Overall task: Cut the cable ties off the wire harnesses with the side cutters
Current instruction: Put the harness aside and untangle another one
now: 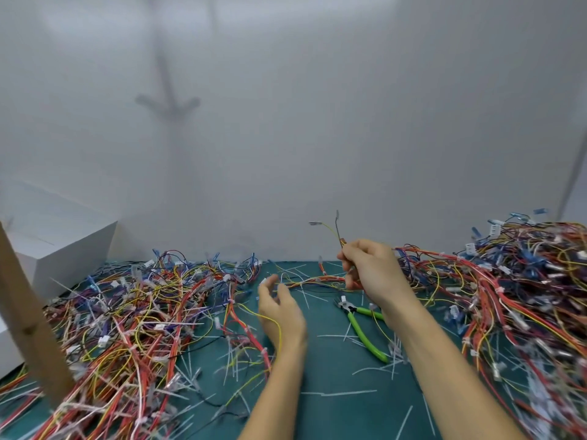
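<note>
right hand (371, 268): pinches a thin wire harness (336, 231), its ends sticking up above the fingers
left hand (281, 312): fingers loosely spread, gripping nothing
side cutters (362, 327): flat on the green mat (333, 414), beside the right forearm
open room: mat strip between left pile (133, 312) and right pile (508, 296), strewn with cut ties (336, 393)
left edge: wooden post (28, 328), white box (63, 246)
</note>
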